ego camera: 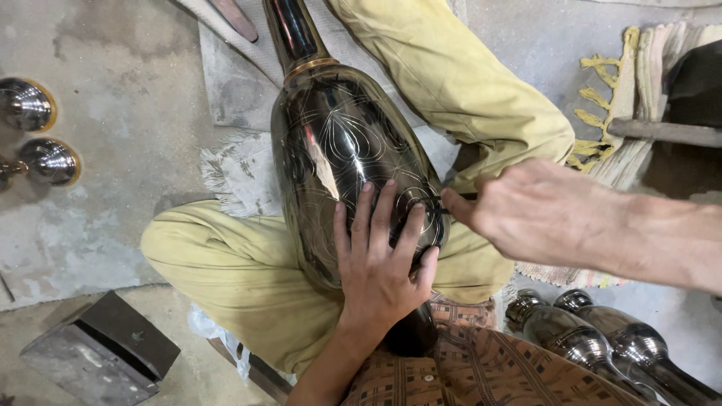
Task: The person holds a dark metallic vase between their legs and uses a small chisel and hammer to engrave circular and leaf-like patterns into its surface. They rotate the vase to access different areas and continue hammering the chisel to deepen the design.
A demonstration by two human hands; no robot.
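The dark vase (pixel 338 143) is laid across the lap, on the yellow-green trousers (pixel 233 271). The left hand (pixel 380 263) is spread flat on the vase's lower belly, fingers fanned and pressed to the metal. Just right of the vase, a thin dark engraving tool (pixel 457 199) is pinched in the right hand (pixel 541 214), its tip touched to the engraved lines. A slip looks possible: the polished curve could let the tip skate and a stray scratch be cut across the pattern, or the vase could be rolled off the knee if the pressing hand were eased. The long axis is run away from the body, the narrow neck (pixel 293 30) pointed far, the base hidden near the patterned shirt (pixel 481 368). More polished vessels (pixel 602 342) are seen lower right of the vase.
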